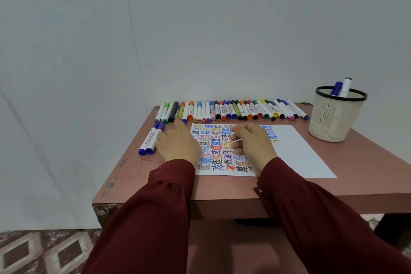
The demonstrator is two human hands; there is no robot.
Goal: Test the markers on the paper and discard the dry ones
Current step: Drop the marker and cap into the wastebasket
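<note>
A long row of capped markers [233, 110] in many colours lies along the table's far edge. In front of it is a white paper [295, 151], its left half filled with the word "test" in several colours. My left hand [178, 142] lies flat at the paper's left edge, its fingertips touching the near ends of markers at the row's left end. Just left of my thumb, two blue-capped markers [151, 140] lie side by side, apart from the row. My right hand [251, 142] rests on the written part of the paper with loosely curled fingers that hold nothing.
A cream mesh basket [335, 118] with a black rim stands at the table's far right and holds two markers [342, 87] upright. The reddish-brown table [222, 187] stands against a white wall. A patterned floor shows at the lower left.
</note>
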